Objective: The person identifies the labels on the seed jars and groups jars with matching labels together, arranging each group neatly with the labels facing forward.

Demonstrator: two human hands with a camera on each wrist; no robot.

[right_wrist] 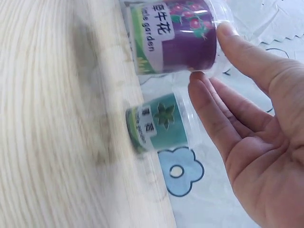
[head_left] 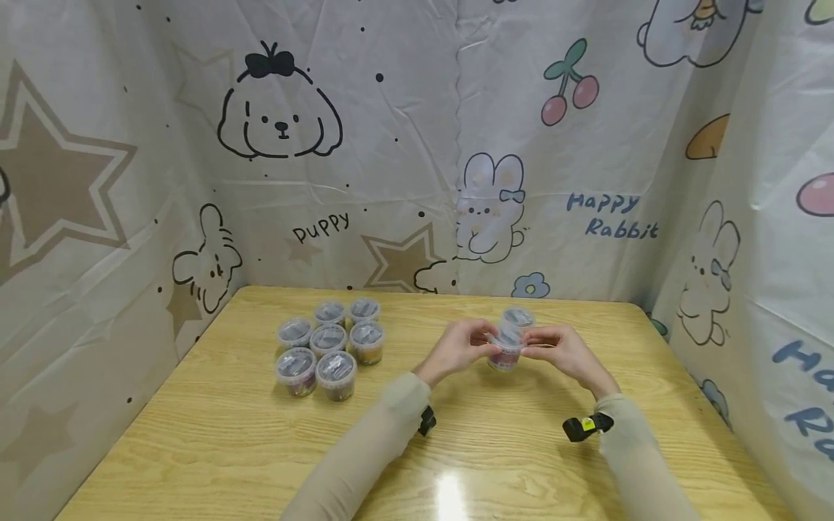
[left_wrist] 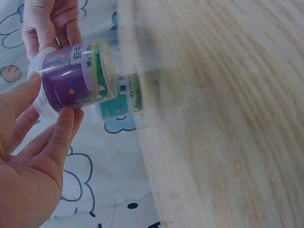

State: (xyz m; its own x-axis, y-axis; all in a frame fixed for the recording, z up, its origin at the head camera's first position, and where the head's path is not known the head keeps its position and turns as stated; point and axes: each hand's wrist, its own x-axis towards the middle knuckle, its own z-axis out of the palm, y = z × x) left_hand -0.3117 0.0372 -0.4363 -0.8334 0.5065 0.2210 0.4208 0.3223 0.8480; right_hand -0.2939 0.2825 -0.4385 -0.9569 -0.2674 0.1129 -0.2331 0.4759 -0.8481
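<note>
A clear plastic cup with a purple label [left_wrist: 71, 80] and a clear lid is between my two hands at the right back of the table. My left hand [head_left: 461, 349] pinches it near the lid, thumb on the rim and fingers along the side. From the other side my right hand [head_left: 567, 353] pinches the same rim with thumb and fingers. I cannot tell whether the cup's base touches the table. Just behind it stands another lidded cup with a green label [right_wrist: 164, 121], touched by neither hand.
Several similar lidded cups [head_left: 329, 338] stand grouped at the left back of the wooden table [head_left: 417, 463]. Printed cloth [head_left: 404, 145] hangs behind the table and along both sides. Each wrist wears a small black camera [head_left: 586, 427].
</note>
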